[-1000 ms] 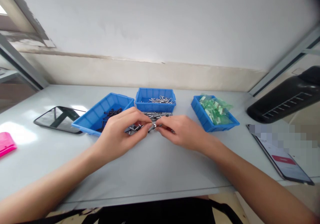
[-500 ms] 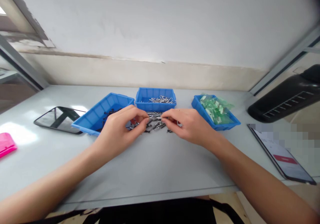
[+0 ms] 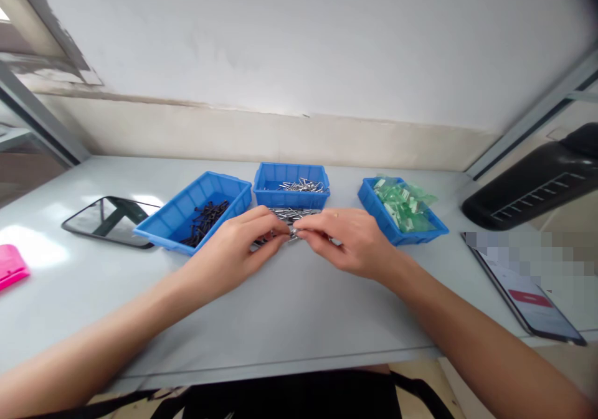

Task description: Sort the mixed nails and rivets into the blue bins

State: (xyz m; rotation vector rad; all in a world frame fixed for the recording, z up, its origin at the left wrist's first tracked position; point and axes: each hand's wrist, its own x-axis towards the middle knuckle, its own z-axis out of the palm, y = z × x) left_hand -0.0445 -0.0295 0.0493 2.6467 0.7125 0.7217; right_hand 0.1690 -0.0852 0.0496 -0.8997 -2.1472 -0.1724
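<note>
The fingers of your left hand [image 3: 247, 241] and right hand [image 3: 352, 238] pinch nearly closed on a small metal piece [image 3: 294, 233] between them, by the pile [image 3: 293, 215] on the tabletop [image 3: 289, 319]. You seem to be working it two-handed; next calls for steady, aligned pinches.

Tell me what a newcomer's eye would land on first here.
Most likely the left hand and right hand, nearly meeting mid-table at a small silvery piece. Next, perhaps, the bright green packets heaped in the blue bin beyond and to the right of the right hand. The large black bottle at the right edge and pink object at the left edge would also stand out.
</note>
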